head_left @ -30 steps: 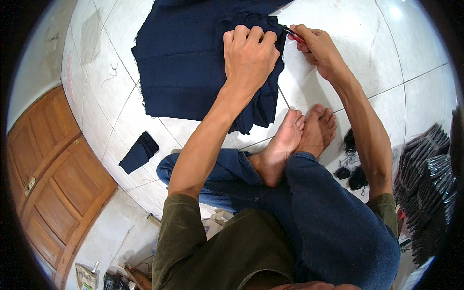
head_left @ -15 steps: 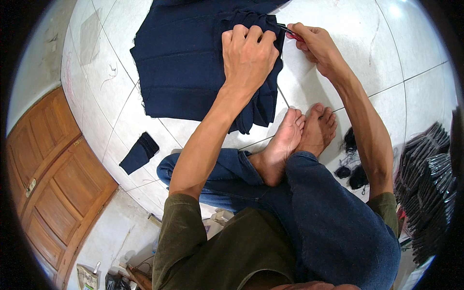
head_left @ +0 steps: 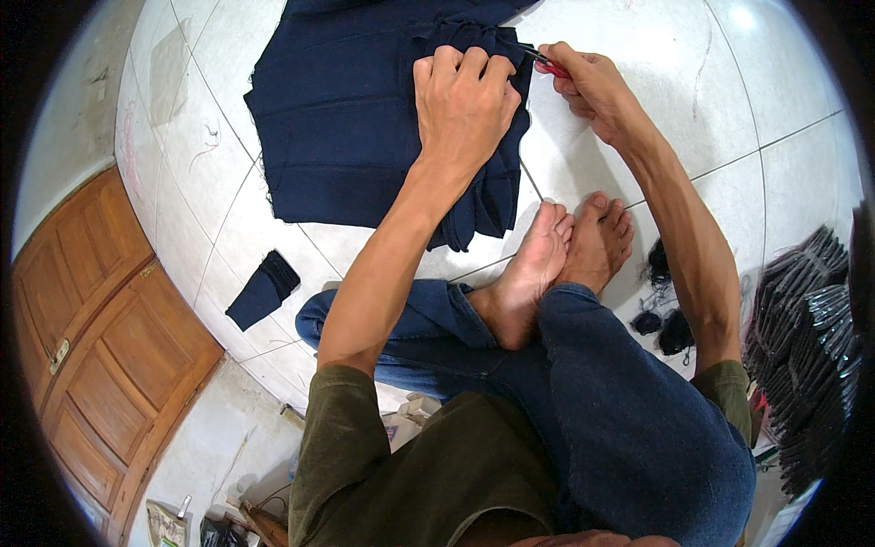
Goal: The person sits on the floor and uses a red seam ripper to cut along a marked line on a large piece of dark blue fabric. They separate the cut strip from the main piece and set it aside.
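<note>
Dark navy fabric (head_left: 337, 137) lies spread over the floor in stacked panels, with frayed edges at its left side. My left hand (head_left: 467, 100) rests on a folded bundle at its right end, with the fingers curled down and gripping the cloth. In my right hand (head_left: 588, 87), closed in a pinch, is a pair of small red-handled snips (head_left: 550, 67). Their dark tip reaches the upper right edge of the folded fabric. Whether the blades are apart is too small to tell.
A small folded navy piece (head_left: 263, 290) lies left of my knee. My crossed bare feet (head_left: 570, 255) are just below the fabric. Black thread clumps (head_left: 673, 330) sit near my right elbow. Dark bundles in clear plastic (head_left: 807, 356) are at far right, a wooden door (head_left: 109, 365) at left.
Both hands have shifted very slightly left, along with the folded fabric edge and the snips. The grips look the same.
</note>
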`<action>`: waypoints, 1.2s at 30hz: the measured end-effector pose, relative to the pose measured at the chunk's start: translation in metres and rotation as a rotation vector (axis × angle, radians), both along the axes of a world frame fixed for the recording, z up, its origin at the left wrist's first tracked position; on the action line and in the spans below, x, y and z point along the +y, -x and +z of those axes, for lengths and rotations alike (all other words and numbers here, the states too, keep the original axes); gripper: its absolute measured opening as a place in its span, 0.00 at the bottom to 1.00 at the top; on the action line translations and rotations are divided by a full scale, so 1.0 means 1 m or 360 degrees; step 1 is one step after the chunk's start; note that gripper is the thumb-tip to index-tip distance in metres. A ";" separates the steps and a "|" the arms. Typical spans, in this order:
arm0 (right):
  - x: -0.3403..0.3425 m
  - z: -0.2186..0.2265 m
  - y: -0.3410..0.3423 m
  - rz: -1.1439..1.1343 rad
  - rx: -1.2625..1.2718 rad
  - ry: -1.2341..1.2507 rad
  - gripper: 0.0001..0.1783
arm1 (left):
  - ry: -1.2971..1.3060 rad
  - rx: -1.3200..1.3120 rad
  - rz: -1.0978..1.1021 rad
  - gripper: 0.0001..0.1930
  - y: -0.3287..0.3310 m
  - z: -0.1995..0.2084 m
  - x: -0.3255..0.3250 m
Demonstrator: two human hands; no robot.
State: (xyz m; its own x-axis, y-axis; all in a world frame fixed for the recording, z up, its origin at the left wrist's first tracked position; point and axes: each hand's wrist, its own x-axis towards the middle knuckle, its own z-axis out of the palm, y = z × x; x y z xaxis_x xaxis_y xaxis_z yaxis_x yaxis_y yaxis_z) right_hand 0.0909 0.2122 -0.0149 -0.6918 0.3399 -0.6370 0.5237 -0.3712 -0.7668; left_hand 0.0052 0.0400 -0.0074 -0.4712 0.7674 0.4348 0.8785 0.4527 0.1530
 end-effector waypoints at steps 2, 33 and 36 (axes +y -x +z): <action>0.002 0.004 0.001 0.0059 -0.0045 0.0037 0.24 | -0.0003 0.0004 0.0003 0.09 0.000 0.000 0.000; 0.006 0.004 -0.050 0.0151 -0.0114 -0.0424 0.23 | 0.0568 0.0018 -0.0485 0.24 0.028 0.025 0.013; 0.003 -0.001 -0.053 0.0214 -0.0023 -0.0441 0.23 | 0.0415 -0.0126 -0.0430 0.13 0.035 0.033 0.022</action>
